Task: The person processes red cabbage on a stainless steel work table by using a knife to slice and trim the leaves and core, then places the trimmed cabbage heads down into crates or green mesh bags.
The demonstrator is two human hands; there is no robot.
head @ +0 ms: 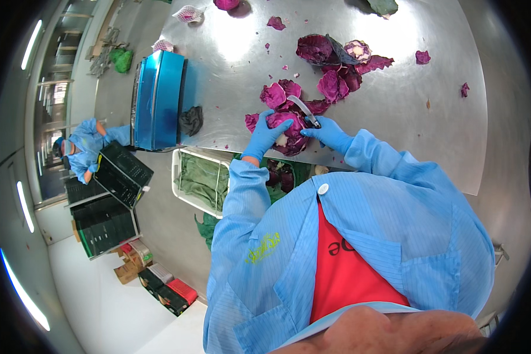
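A red cabbage head (287,139) rests near the front edge of the steel table (234,119), a pale cut patch showing on its near side. My gloved left hand (267,135) grips its left side, thumb spread across the top. In my gloved right hand (329,132) is a small knife (304,110) with a curved, pale blade pointing up and away. The right fingertips touch or nearly touch the cabbage's right side. Just beyond it lie loose purple leaves (273,95). Farther back, a pile of outer leaves (334,84) lies beside a pale cut cabbage stump (357,51).
A blue metallic box (159,99) and a dark cloth (191,121) are on the table's left. Below the edge are a white basket (175,177) with green fabric and a green bag (301,172) holding leaves. At far left, a co-worker (86,144) handles black crates (124,175).
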